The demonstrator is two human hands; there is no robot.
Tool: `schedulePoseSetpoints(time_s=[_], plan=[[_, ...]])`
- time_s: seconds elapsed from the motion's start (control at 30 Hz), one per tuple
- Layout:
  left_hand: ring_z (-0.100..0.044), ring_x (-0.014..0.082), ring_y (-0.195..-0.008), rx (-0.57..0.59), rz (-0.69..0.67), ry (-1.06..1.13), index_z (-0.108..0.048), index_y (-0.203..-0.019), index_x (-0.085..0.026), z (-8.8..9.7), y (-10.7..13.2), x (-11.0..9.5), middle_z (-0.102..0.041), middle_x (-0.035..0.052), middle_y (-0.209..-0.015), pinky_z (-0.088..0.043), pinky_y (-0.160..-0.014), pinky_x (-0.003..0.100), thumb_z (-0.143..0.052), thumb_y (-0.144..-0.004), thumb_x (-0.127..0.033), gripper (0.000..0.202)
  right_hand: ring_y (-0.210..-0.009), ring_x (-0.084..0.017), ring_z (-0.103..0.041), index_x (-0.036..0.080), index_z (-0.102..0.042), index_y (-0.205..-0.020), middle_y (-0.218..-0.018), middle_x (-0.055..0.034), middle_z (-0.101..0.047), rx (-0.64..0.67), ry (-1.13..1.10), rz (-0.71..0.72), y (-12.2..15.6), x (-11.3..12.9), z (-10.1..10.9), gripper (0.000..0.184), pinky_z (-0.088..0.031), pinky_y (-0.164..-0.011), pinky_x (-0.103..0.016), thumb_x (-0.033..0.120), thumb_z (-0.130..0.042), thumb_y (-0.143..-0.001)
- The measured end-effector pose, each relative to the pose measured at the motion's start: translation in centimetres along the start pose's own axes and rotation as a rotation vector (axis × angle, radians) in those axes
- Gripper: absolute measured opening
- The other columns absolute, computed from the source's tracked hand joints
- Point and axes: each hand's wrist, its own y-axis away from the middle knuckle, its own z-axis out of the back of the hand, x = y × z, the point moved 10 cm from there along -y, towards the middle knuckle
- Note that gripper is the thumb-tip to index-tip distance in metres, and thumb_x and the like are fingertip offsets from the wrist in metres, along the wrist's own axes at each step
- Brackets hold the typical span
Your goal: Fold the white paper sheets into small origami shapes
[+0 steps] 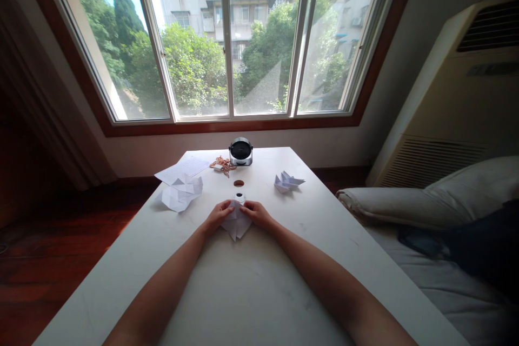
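Both my hands hold a folded sheet of white paper (235,223) over the middle of the white table (227,292). My left hand (219,213) pinches its upper left edge, and my right hand (257,212) pinches the upper right. The paper narrows toward the top, and its lower end splits into pointed flaps. Just beyond it lies a small white round object with a dark centre (239,196), partly covered by the paper and fingers. To the right sits a folded paper piece with several points (288,182). Creased, partly opened paper (181,193) lies to the left.
A black and silver round device on a stand (240,151) is at the table's far end, beside a coiled orange-brown cord (222,166). Flat sheets (184,168) lie at the far left edge. A round hole (239,183) opens in the tabletop. A sofa (430,270) stands at right.
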Motion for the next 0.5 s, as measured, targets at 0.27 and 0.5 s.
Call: schedulePoseSetpoints(time_s=[0.27, 0.5], plan=[[-0.063, 0.0204, -0.086, 0.007, -0.011, -0.017, -0.071, -0.112, -0.012, 0.08, -0.03, 0.24, -0.070, 0.0123, -0.106, -0.048, -0.074, 0.028, -0.075, -0.079, -0.044, 0.046, -0.061, -0.013, -0.038, 0.019, -0.047, -0.067, -0.063, 0.0028, -0.045, -0.004, 0.005, 0.001, 0.00, 0.01, 0.02, 0.041, -0.030, -0.057, -0.025, 0.055, -0.056, -0.084], [-0.063, 0.0207, -0.088, 0.010, -0.018, -0.010, -0.071, -0.111, -0.013, -0.02, -0.14, 0.03, -0.070, 0.0123, -0.106, -0.048, -0.075, 0.029, -0.076, -0.079, -0.042, 0.044, -0.061, -0.013, -0.038, 0.019, -0.046, -0.066, -0.062, 0.0029, -0.044, -0.009, 0.023, 0.005, -0.01, -0.10, 0.03, 0.041, -0.030, -0.056, -0.025, 0.054, -0.057, -0.085]])
